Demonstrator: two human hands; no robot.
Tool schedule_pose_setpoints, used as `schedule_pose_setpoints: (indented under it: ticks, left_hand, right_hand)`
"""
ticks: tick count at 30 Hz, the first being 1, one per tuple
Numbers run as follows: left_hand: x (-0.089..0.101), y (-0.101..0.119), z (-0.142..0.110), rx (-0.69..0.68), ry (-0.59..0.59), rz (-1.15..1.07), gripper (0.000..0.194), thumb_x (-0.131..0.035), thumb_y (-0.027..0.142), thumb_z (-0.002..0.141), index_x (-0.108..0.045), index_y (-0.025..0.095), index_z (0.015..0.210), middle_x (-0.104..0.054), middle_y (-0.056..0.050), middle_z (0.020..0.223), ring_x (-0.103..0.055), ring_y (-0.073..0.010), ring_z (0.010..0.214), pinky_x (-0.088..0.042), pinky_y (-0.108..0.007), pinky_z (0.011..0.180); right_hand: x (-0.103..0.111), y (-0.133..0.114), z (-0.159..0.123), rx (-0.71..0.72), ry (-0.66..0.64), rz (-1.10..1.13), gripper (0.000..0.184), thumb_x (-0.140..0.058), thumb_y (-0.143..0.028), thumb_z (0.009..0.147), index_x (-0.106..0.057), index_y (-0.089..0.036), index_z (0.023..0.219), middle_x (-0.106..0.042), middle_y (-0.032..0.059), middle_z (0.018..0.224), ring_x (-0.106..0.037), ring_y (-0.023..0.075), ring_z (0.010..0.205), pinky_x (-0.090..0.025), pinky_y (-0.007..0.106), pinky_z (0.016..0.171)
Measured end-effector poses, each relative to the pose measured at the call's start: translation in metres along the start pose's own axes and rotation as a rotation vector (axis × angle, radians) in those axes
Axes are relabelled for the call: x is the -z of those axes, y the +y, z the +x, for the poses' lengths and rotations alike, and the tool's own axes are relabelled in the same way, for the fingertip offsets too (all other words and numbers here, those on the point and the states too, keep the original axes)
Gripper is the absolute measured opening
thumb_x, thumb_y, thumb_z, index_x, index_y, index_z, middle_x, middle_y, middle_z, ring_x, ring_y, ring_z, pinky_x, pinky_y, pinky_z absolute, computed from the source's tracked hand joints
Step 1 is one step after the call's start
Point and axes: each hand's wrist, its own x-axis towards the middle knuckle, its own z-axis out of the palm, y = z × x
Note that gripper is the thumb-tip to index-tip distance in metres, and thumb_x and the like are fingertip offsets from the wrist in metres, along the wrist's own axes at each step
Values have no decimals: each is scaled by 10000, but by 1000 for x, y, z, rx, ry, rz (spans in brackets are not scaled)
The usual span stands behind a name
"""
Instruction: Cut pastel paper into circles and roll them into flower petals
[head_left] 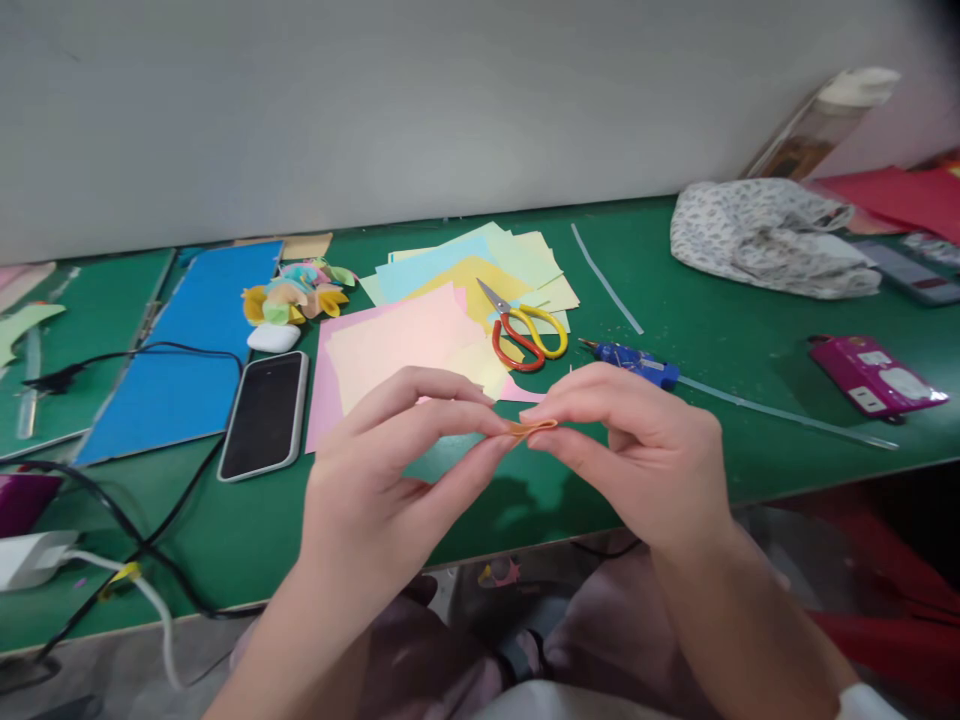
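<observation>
A small folded piece of orange paper point(531, 429) is pinched between both hands above the green table's front part. My left hand point(401, 465) holds its left end between thumb and fingers. With thumb and forefinger, my right hand point(637, 440) grips the right end, where the paper bends into a loop. Just beyond the hands lie scissors point(541, 335) with one red and one yellow handle, resting on paper sheets. Pink and cream sheets point(405, 345) spread behind my left hand. A blue glue gun point(634, 364) with a clear glue stick lies behind my right hand.
On the left are a phone point(264, 415), a white case point(273, 338), paper flowers point(300, 292), a blue board point(195, 345) and tangled cables point(150, 545). To the right lie a magenta power strip point(877, 376) and a patterned cloth point(765, 238). A wall point(420, 110) stands behind the table point(480, 500).
</observation>
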Motion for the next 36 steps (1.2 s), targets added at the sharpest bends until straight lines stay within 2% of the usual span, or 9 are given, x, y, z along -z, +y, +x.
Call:
schedule_pose_setpoints:
  ticks: [5,14,18,20,23,27,32,36]
  left_hand:
    - [-1,1,0,1,-13,-10,187,-693,40,800,-678,215,864,-678,10,914,-661,-112,871,-534,-229,765]
    - [-2,0,0,37,6,-48,163,-694,80,809,-679,238,843,-693,0,874,-673,-146,835,-562,-271,718]
    - [-6,2,-3,106,20,-163,161,-666,89,838,-675,243,885,-706,-1,899,-680,-144,882,-590,-255,746]
    - [-11,3,-5,164,29,-284,250,-698,115,823,-660,266,1020,-707,-5,983,-687,-151,929,-614,-249,757]
    - [-20,5,-7,214,48,-359,499,-746,99,771,-595,312,1197,-692,-5,1053,-696,-145,923,-630,-234,742]
    - [-28,8,-6,261,123,-371,488,-681,29,789,-588,311,1176,-679,20,945,-684,-94,802,-615,-188,700]
    - [-29,6,-6,317,204,-392,541,-673,44,807,-531,316,1254,-663,20,858,-681,-124,818,-622,-250,730]
    - [-29,4,-7,327,224,-449,554,-665,29,817,-531,330,1263,-658,33,842,-682,-115,825,-624,-240,727]
  right_hand:
    - [0,-1,0,-1,0,-13,137,-722,-58,826,-725,-196,825,-755,-21,820,-679,95,800,-549,208,772]
    - [-2,-1,-2,-19,0,-13,177,-695,-79,842,-711,-255,834,-755,-29,820,-691,146,796,-558,294,745]
    - [-4,0,-2,-47,34,51,181,-700,-79,840,-714,-259,830,-755,-38,839,-687,136,815,-551,283,761]
    - [-6,0,-2,-83,61,107,194,-694,-71,846,-716,-263,825,-751,-52,838,-677,115,826,-538,260,788]
    - [-9,1,-2,-132,70,177,210,-680,-61,850,-712,-265,810,-741,-64,820,-660,101,824,-526,245,810]
    - [-11,5,-4,-170,88,211,187,-675,-69,837,-696,-252,804,-721,-37,812,-654,130,815,-538,279,797]
    - [-14,11,-5,-249,51,175,140,-670,-94,831,-670,-230,799,-679,-27,797,-638,126,783,-532,261,741]
    - [-15,12,-4,-297,20,169,117,-681,-120,830,-673,-223,776,-682,-30,775,-638,114,748,-536,240,716]
